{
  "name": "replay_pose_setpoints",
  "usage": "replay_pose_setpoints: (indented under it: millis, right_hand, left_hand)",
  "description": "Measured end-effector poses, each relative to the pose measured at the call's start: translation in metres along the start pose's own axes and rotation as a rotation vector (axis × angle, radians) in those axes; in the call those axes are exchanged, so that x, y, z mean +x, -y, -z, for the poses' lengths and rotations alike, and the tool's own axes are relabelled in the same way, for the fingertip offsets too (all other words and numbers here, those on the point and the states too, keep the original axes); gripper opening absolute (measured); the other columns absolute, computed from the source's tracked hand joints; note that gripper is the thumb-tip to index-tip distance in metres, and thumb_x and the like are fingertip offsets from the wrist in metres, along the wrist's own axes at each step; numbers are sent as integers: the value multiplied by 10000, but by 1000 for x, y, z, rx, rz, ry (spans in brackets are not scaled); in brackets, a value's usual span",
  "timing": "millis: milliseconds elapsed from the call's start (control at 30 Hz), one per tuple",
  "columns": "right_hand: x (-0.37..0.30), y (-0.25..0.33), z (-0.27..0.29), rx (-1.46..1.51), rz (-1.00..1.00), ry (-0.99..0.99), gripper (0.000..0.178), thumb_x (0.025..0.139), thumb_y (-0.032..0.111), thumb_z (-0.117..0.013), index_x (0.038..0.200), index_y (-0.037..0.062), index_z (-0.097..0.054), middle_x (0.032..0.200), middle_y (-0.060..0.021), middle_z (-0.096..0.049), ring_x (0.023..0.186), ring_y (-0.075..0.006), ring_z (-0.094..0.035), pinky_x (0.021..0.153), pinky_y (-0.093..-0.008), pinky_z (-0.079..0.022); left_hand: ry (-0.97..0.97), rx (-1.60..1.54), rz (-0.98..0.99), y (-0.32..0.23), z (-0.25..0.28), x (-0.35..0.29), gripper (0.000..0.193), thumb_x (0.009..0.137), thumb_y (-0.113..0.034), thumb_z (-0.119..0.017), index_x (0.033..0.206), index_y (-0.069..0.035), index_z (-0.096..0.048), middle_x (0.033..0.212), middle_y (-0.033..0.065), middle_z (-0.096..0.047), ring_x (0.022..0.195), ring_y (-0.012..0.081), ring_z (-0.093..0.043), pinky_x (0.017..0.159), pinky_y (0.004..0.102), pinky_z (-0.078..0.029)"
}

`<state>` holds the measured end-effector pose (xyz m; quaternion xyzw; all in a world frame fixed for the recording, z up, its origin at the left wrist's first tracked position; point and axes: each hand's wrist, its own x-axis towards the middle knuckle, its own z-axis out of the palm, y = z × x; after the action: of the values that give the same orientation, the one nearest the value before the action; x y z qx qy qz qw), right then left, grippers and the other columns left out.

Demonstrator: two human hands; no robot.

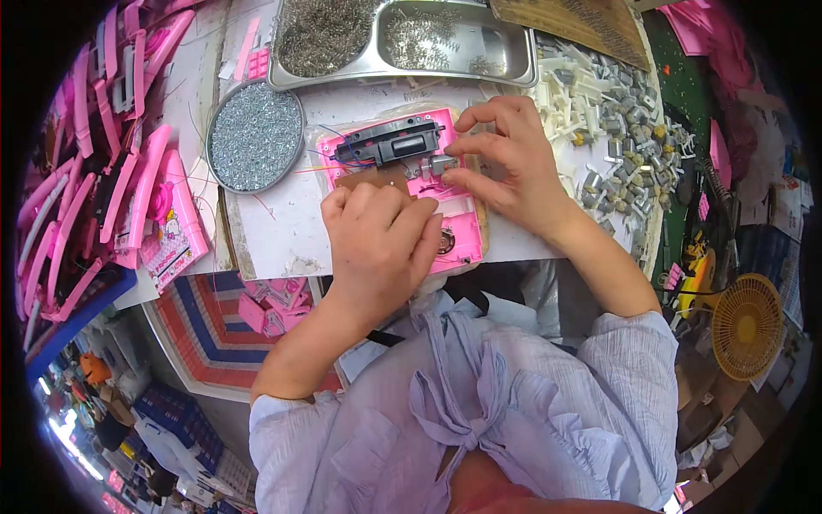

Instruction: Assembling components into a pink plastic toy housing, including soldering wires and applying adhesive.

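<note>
Under the work, a flat white tabletop (287, 244). Along its left side, a tall heap of curved pink plastic pieces (151, 184), mixed with some grey strips. Across the far edge, a shiny steel tray (462, 79) with two compartments visible, both strewn with small wiry metal pieces (321, 38) (spring-like in outline). To the right, a loose spread of white plastic parts (556, 96) and stubby silver metal pieces (632, 128).

Mid-table, directly under both hands, an open rectangular pink plastic casing (464, 236). Over its near left part, the left hand (377, 236), fingers bent downward against a flat brown piece (377, 177); fingertips partly hidden, so cannot tell whether clasping anything. Over its right edge, the right hand (511, 158), fingers bent and thumb parted from them, tips at a small silver metal block (439, 164) inside the casing; cannot tell whether pinched tight or merely touched.

Left of the casing, a round grey dish (300, 128), filled with tiny bluish-silver metal pieces (255, 133). Within the casing's far half, a long black plastic module (407, 144), with thin red and blue wires nearby. On the heap's near side, a printed cartoon panel (177, 237), lettering too small to read.
</note>
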<state>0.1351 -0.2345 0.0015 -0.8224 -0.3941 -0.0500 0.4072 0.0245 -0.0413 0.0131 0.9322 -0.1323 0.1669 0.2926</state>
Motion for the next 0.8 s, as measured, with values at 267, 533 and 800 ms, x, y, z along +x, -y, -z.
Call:
replay_pose_setpoints:
  millis: [267,533,800]
  right_hand:
    - [-3,5,9,33,30,-26,305,674,179,-861,940,102,-732,1052,-50,-653,1035,-298,-513,904,-419,-444]
    - [-13,17,32,-121,163,-143,345,616,162,-870,931,120,-736,1028,-27,-665,969,-279,-521,833,-377,-443]
    - [-22,27,39,-185,299,-208,382,584,175,-871,934,102,-737,999,-23,-674,931,-258,-526,784,-335,-449]
  left_hand:
    - [14,99,5,-6,-4,13,109,814,-194,-741,888,-122,-707,748,6,-533,757,198,-524,789,401,-338]
    - [70,139,3,-8,-9,23,93,795,-193,-747,836,-124,-701,714,10,-533,738,202,-526,781,408,-341]
    - [97,128,-28,-8,-13,28,90,787,-147,-722,779,-125,-635,700,22,-514,732,212,-528,779,413,-341]
